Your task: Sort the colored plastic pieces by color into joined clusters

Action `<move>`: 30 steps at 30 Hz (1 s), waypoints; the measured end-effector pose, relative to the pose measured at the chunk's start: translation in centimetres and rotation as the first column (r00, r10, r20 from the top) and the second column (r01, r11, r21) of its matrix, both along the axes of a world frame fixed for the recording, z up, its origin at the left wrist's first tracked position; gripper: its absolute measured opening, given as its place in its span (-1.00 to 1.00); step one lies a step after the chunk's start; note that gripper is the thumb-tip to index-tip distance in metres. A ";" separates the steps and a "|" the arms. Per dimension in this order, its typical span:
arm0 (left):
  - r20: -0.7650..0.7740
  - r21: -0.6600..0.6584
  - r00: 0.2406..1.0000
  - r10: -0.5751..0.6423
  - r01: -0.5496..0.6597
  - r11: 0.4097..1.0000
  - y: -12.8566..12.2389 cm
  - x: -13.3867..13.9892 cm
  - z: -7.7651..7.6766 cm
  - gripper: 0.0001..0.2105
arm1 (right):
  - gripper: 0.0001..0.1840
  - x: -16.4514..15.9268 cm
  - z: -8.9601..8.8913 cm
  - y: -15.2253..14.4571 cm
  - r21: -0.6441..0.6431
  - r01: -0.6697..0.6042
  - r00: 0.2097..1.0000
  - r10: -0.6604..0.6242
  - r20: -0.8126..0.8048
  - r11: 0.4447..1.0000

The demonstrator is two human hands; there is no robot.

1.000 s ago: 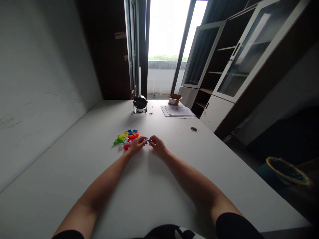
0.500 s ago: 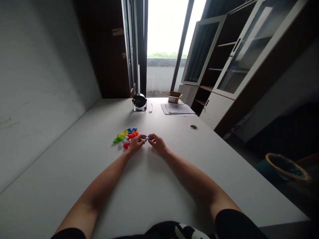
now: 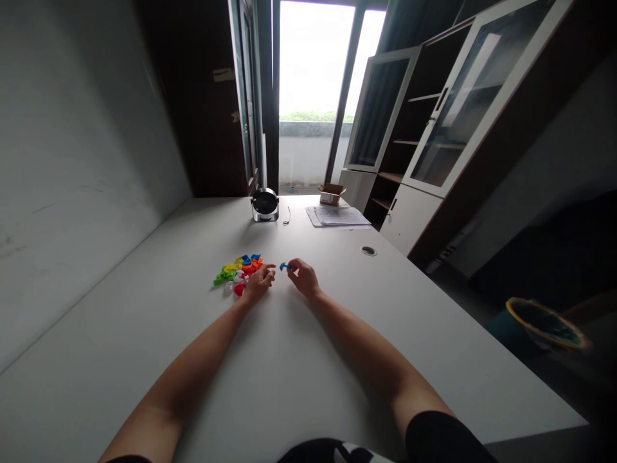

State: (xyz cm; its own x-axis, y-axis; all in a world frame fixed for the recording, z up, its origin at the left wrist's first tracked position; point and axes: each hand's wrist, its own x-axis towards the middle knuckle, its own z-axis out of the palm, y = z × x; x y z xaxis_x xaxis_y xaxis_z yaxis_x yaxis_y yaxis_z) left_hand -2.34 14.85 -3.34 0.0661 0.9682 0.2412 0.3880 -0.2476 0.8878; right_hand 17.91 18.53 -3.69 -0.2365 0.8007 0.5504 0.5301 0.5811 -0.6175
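My right hand (image 3: 303, 278) pinches a small blue plastic piece (image 3: 284, 266) between thumb and fingertips, just above the white table (image 3: 289, 360). The piece juts out to the left of the fingers; its exact kind is too small to make out. My left hand (image 3: 260, 283) is apart from it, fingers spread and nothing between them. Right beside the left hand lies a pile of small plastic pieces (image 3: 236, 272) in green, yellow, blue, orange, red and white. That hand covers part of the pile's right side.
A black round device on a stand (image 3: 265, 204) is at the table's far edge, with a short dark cord (image 3: 287, 217) beside it. Papers (image 3: 337, 216) and an open cardboard box (image 3: 331, 193) lie farther right. A cable hole (image 3: 369, 251) sits near the right edge.
My left hand has let go of the blue piece and moved slightly left, its fingers opening. The piece stays in my right hand. The whole view has shifted a little.
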 end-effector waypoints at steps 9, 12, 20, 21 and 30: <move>-0.192 0.001 0.978 -0.084 0.086 0.996 -1.0 0.0 1.1 -0.68 | -0.82 2.5 -0.9 2.5 -0.055 0.274 0.913 -0.242 0.328 0.960; -0.232 0.008 0.969 -0.082 0.086 0.996 -1.1 0.0 1.3 -0.69 | -0.76 2.3 -0.8 2.6 -0.066 0.252 0.905 -0.211 0.369 0.965; -0.286 0.076 0.957 -0.054 0.079 0.994 -1.2 0.1 1.1 -0.73 | -0.68 2.1 -0.2 1.8 -0.080 0.248 0.880 -0.190 0.435 0.965; -0.304 0.085 0.952 -0.043 0.073 0.994 -1.2 0.2 1.1 -0.74 | -0.68 2.0 -0.2 1.7 -0.076 0.244 0.880 -0.187 0.437 0.967; -0.559 0.314 0.767 0.315 -0.156 0.936 -1.4 -0.7 1.9 -0.80 | -0.65 2.0 -0.5 1.5 -0.077 0.187 0.877 -0.131 0.462 0.979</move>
